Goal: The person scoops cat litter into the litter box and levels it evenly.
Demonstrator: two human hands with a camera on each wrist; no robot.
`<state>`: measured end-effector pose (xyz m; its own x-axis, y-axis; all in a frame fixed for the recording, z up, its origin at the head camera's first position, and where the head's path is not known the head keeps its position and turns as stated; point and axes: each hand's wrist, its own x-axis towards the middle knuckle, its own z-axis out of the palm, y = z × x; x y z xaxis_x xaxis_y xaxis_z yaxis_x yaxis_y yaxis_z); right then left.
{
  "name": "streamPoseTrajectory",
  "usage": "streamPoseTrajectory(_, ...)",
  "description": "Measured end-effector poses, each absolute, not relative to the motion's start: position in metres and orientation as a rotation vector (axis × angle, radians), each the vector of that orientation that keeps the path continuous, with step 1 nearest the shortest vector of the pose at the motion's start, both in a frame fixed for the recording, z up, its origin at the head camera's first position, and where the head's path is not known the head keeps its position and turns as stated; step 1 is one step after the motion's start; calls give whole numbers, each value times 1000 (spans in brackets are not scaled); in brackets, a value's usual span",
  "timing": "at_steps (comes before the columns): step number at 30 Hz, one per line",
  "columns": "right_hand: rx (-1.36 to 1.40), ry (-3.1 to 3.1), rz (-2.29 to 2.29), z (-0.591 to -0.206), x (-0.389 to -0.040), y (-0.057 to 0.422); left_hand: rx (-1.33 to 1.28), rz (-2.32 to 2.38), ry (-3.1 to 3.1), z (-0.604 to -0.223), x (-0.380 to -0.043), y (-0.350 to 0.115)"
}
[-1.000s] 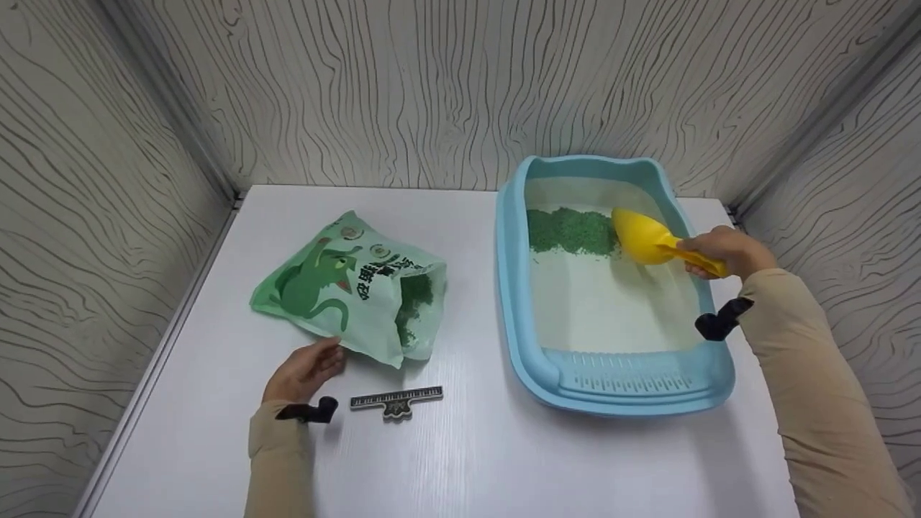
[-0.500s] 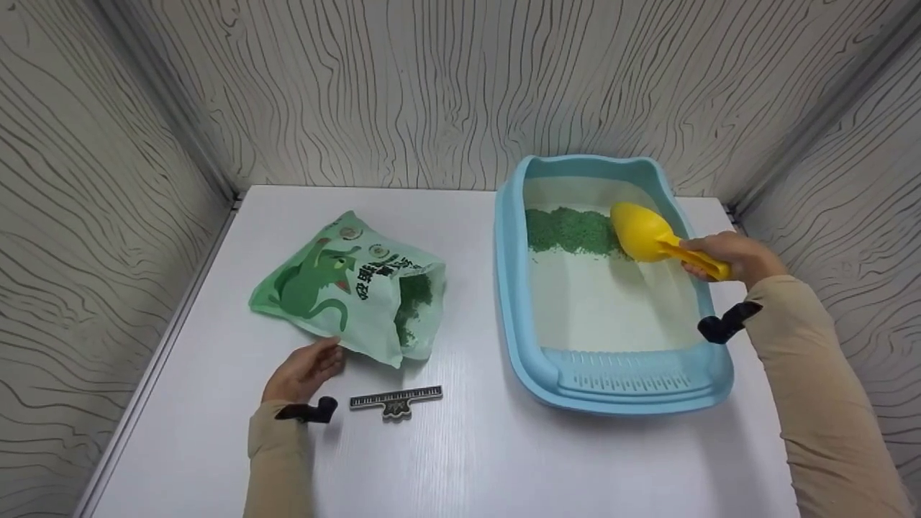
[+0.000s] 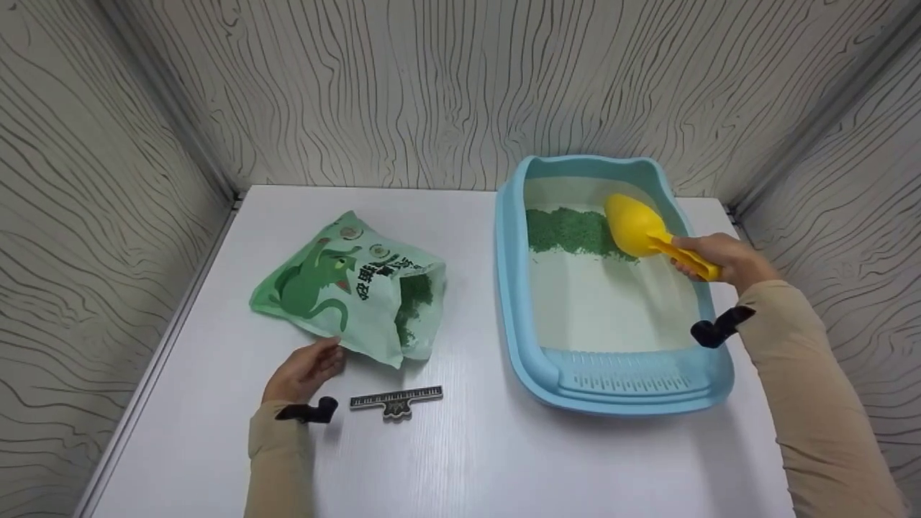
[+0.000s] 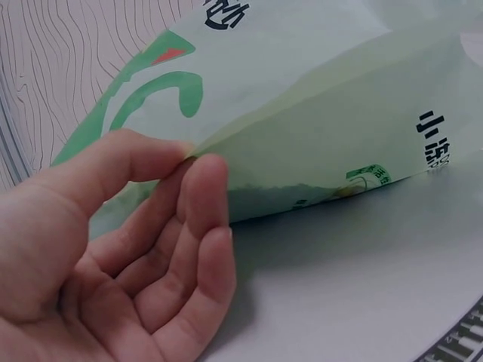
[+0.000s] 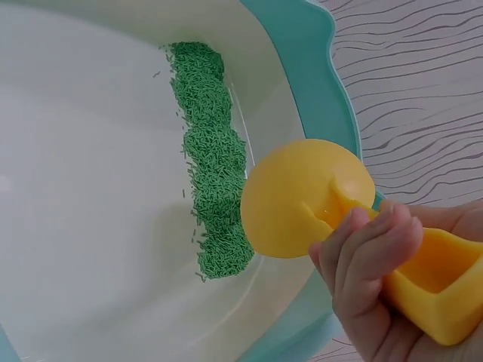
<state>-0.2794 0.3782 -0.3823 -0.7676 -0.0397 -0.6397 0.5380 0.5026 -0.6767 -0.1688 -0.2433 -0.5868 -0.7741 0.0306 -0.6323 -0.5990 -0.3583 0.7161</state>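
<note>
My right hand [image 3: 723, 257] grips the handle of a yellow scoop [image 3: 632, 226], its bowl tipped over with the rounded back facing up. Under and beside the bowl, a band of green pellet cat litter [image 5: 215, 158] lies along the far end of a blue litter box [image 3: 512, 288]. On the left, a pale green litter bag [image 3: 324, 277] with a cat print lies with its mouth facing right and green pellets inside. My left hand [image 4: 151, 241] pinches the bag's lower edge between thumb and forefinger; the other fingers are loosely bent.
A dark bag clip [image 3: 396, 401] with a piano-key pattern lies on the white table [image 3: 460, 460] in front of the bag. Wood-grain panels [image 3: 460, 93] rise behind and on both sides. The box's near end has a slotted ledge [image 3: 633, 375].
The scoop has shifted slightly left and back, turning further over, and the green litter spreads further right beneath it. My left hand and the bag stay in place.
</note>
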Motion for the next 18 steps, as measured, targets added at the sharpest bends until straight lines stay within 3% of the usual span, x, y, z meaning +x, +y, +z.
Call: streamPoseTrajectory(18,431,2374,-1099,-401,-279,352,-758,2193,1466,-587,-169,-243)
